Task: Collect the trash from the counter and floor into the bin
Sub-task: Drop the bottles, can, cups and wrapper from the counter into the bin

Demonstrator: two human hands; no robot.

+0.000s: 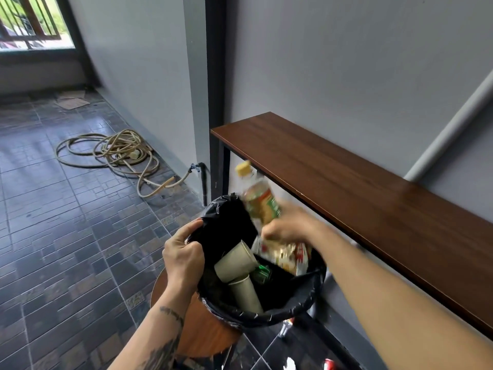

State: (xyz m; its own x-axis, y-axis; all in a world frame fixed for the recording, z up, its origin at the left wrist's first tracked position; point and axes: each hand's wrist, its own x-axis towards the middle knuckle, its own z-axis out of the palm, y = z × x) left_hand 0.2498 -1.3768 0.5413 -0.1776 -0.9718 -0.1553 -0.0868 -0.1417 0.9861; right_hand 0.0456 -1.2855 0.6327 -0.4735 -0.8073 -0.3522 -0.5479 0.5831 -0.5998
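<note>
A bin lined with a black bag (290,313) stands on a round wooden stool (202,335). Inside lie two beige paper cups (234,260), a green wrapper and a red and gold snack packet (290,256). My left hand (182,256) grips the bag's left rim. My right hand (289,225), blurred by motion, holds a plastic bottle (260,198) with a yellow cap and green label over the bin's far side. The snack packet sits just under that hand.
A long brown wooden counter (360,182) runs along the grey wall at right. On the dark tiled floor lie a coiled hose (114,150), flat cardboard (72,101), and red and white scraps (330,364) near the bottom edge.
</note>
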